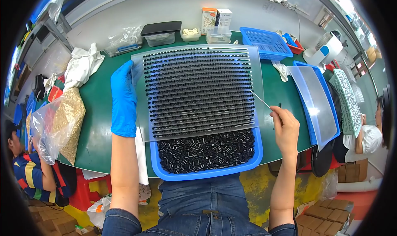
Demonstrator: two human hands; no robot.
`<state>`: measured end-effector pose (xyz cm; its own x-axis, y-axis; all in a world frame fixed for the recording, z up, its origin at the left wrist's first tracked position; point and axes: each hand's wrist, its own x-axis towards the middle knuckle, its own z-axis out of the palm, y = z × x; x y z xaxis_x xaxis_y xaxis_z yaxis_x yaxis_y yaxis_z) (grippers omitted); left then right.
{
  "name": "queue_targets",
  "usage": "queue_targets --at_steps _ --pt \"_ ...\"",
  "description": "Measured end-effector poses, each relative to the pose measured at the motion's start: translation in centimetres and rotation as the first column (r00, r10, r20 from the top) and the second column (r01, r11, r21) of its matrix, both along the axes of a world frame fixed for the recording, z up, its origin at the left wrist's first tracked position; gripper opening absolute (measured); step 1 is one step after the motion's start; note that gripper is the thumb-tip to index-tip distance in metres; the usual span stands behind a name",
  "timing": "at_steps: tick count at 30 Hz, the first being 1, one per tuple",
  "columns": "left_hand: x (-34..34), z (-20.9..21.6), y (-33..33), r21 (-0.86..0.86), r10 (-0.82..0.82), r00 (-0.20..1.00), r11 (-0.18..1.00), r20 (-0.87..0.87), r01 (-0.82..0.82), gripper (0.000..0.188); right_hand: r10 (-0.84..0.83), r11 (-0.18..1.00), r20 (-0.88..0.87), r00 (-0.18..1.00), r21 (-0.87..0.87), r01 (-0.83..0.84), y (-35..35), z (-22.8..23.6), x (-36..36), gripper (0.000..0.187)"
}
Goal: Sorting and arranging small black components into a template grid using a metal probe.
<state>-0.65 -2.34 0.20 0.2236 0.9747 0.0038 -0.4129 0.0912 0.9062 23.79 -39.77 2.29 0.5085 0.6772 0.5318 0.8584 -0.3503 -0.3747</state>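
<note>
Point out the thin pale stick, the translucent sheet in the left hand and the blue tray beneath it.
Thin pale stick (261,99), head view: middle of its shaft.
Translucent sheet (256,68), head view: bare right margin.
Blue tray (206,177), head view: middle of its near rim.

On our left grip (123,100) we wear a bright blue glove (125,122), thin and wrinkled, its cuff reaching past the wrist; our right grip (285,126) is bare. Our forearms (125,170) are uncovered up to dark blue denim sleeves (121,222) that end near the elbows. Our top (190,227) is denim as well, with seams and a small round button (215,217) in front. We wear creased blue denim trousers (202,190).
</note>
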Motion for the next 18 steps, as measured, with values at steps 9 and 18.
queue_targets --at_steps 9,18 --pt "0.2 -0.2 0.2 -0.024 -0.016 1.000 1.000 0.026 0.017 0.024 0.269 0.962 -0.012 0.963 0.063 -0.268 6.0 0.2 -6.7 0.015" --pt "-0.1 -0.2 0.2 -0.035 -0.006 1.000 0.999 0.009 0.007 0.026 0.130 0.991 0.029 0.991 0.031 -0.131 3.3 -0.4 -3.0 0.014"
